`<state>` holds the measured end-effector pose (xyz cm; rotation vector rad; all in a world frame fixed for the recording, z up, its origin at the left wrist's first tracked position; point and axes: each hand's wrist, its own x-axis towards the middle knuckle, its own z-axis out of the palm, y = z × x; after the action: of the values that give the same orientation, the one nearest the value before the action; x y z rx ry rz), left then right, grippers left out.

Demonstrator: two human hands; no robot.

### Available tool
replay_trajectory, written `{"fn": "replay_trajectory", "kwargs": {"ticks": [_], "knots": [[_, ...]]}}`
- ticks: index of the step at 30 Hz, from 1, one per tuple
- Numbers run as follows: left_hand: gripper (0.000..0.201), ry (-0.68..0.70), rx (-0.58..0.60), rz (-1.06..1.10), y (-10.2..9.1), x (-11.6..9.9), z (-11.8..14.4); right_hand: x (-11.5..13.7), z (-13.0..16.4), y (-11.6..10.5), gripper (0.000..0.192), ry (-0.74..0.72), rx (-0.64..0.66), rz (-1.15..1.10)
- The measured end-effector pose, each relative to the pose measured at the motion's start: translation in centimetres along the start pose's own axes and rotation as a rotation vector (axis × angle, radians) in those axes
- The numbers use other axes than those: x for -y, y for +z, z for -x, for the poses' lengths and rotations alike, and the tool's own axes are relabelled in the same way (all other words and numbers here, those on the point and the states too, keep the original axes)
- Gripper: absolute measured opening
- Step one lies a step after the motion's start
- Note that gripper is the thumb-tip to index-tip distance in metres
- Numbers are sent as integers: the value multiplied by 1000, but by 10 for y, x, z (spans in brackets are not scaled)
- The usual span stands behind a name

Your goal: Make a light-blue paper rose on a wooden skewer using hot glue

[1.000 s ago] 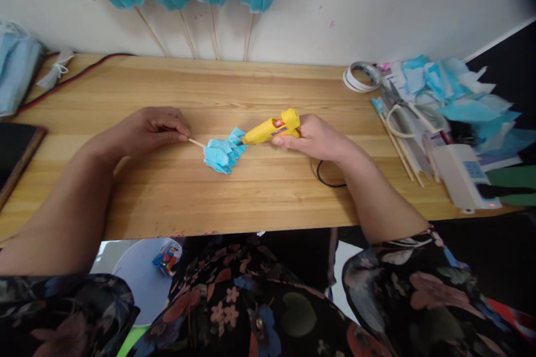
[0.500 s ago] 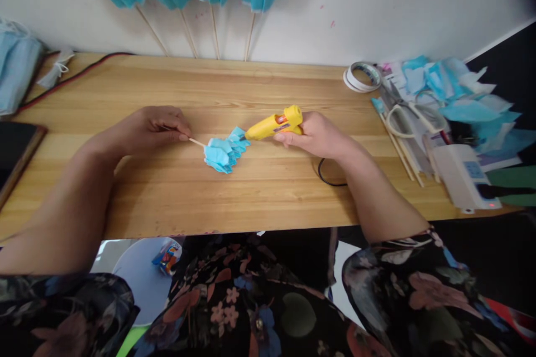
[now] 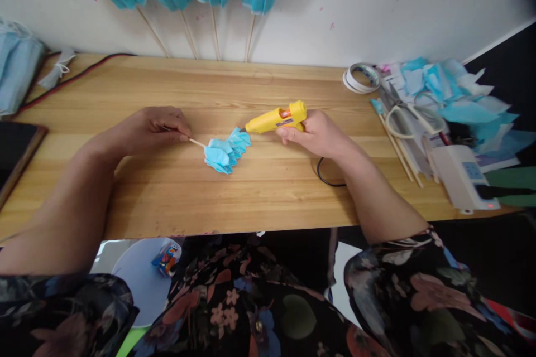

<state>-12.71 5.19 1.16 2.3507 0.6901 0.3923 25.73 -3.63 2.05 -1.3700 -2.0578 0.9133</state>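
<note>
The left hand (image 3: 153, 129) pinches the blue paper flower's (image 3: 226, 150) stick on the desk (image 3: 259, 189) while the right hand (image 3: 318, 134) grips an unmarked yellow glue gun (image 3: 276, 118).

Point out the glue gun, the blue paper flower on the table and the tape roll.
glue gun (image 3: 276, 118): head view, yellow barrel.
blue paper flower (image 3: 226, 150): head view, folded petals.
tape roll (image 3: 360, 76): head view, white ring's rim.

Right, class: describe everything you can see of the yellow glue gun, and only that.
The glue gun has a bright yellow, plastic-looking body with an orange-red patch on top near the rear. It lies nearly level above the wooden table, its thin dark nozzle pointing left at the edge of the blue paper flower. The right hand grips its handle end, hiding it.
</note>
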Motion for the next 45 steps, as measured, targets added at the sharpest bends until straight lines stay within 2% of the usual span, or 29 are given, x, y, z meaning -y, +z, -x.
{"fn": "replay_trajectory", "kwargs": {"ticks": [6, 15, 23, 45], "knots": [[33, -1, -13, 11, 1, -2, 0, 1, -1, -1, 43, 1, -15, 2], [28, -139, -22, -3, 2, -7, 1, -4, -3, 6, 42, 8, -55, 29], [25, -88, -15, 17, 1, -9, -1, -5, -5, 10, 43, 27, -44, 36], [25, -93, -31, 10, 3, -5, 0, -6, -4, 4, 43, 13, -71, 98]]}}
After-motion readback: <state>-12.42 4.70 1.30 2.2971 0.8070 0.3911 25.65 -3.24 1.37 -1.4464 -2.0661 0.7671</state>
